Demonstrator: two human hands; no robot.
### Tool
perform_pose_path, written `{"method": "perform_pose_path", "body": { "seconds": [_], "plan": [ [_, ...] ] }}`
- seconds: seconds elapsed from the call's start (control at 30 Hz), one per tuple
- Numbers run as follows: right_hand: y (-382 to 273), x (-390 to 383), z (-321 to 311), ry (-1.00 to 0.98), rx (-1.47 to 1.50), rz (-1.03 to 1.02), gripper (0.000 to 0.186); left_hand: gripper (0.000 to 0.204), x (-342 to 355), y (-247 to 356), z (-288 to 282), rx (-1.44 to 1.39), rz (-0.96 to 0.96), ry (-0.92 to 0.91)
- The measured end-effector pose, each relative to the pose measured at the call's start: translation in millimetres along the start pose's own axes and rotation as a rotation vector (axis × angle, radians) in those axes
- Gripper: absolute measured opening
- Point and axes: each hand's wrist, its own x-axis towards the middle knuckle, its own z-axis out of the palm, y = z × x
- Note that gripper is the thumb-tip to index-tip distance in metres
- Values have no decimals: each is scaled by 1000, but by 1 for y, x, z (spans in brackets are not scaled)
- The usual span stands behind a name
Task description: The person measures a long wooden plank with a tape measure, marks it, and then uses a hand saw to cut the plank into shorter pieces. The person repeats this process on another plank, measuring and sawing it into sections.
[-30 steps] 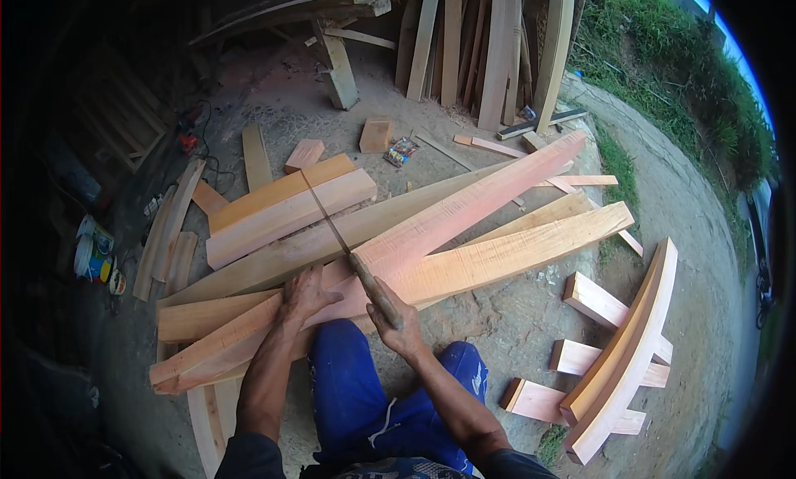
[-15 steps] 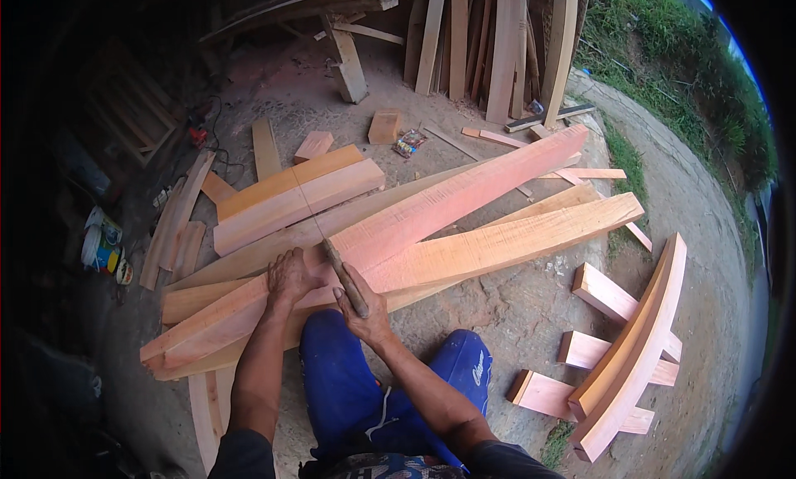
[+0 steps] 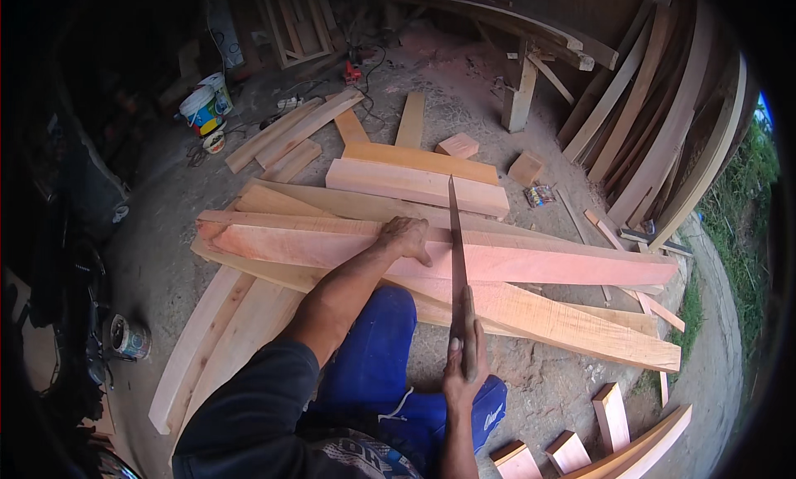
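In my right hand [image 3: 462, 381] is the wooden handle of a hand saw [image 3: 457, 247], my fingers wrapped round it. The long narrow blade points away from me across a thick pink wooden beam [image 3: 547, 262], with its tip beyond the beam's far edge. My left hand [image 3: 405, 237] grips the top of this beam just left of the blade, thumb down the near side. Under the pink beam lies a paler beam [image 3: 597, 333], slanting toward the lower right. My knee, in blue trousers, is close to the beams on the near side.
Behind lies a squared timber [image 3: 414, 186]. Blocks and short boards are scattered beyond it. Planks [image 3: 663, 131] lean at the back right, near a workbench [image 3: 521, 89]. Buckets [image 3: 199, 110] stand back left. Curved timbers [image 3: 638, 454] rest on blocks at lower right.
My view has swung left, so the scene sits turned and further right. My right hand has drawn the saw back toward me, handle lower. My left hand still holds the beam.
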Motion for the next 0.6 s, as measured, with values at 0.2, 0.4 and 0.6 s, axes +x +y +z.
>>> {"method": "perform_pose_path", "body": {
  "seconds": [0.2, 0.4, 0.6],
  "plan": [
    [23, 82, 53, -19, 76, 9, 56, 78, -2, 4, 9, 34, 65, 26],
    [-42, -115, -106, -313, -71, 219, 59, 88, 25, -19, 1, 21, -40, -104],
    [26, 84, 39, -20, 188, 94, 54, 83, -4, 19, 5, 36, 35, 52]
  ]
}}
